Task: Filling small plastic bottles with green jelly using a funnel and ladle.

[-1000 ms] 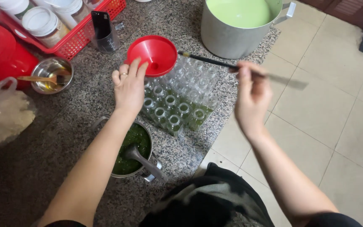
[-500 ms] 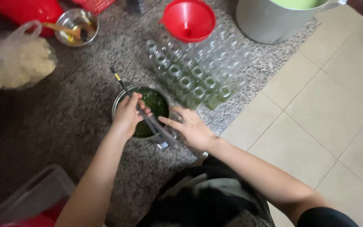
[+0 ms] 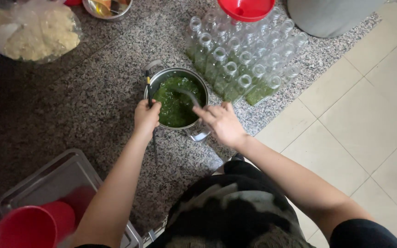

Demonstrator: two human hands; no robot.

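Observation:
A small steel pot (image 3: pixel 161 78) of thick green liquid stands on the speckled stone counter (image 3: pixel 83 105). My left hand (image 3: pixel 146 117) is at its left rim, closed around a thin black stick (image 3: pixel 149 89) with a yellow band that lies along the rim. My right hand (image 3: pixel 222 123) reaches in from the right, above the pot's handle. Its fingertips are on the grey ladle (image 3: pixel 187 95) that sits tilted in the liquid. Several clear glass bottles (image 3: pixel 240 59) stand packed together just right of the pot, some holding green liquid, and a red funnel (image 3: pixel 246 8) rests on the far ones.
A big grey pot (image 3: pixel 331 18) stands at the far right. A plastic bag of pale crumbly stuff (image 3: pixel 33 32) and a steel bowl (image 3: pixel 107 7) lie at the far left. A metal tray (image 3: pixel 47 179) with a red cup (image 3: pixel 33 225) sits near left. Tiled floor (image 3: pixel 368 128) begins at the counter's right edge.
A second ago my right hand held the stick over the bottles and my left was at the funnel. Both hands came down to the small pot; the stick is now in my left hand.

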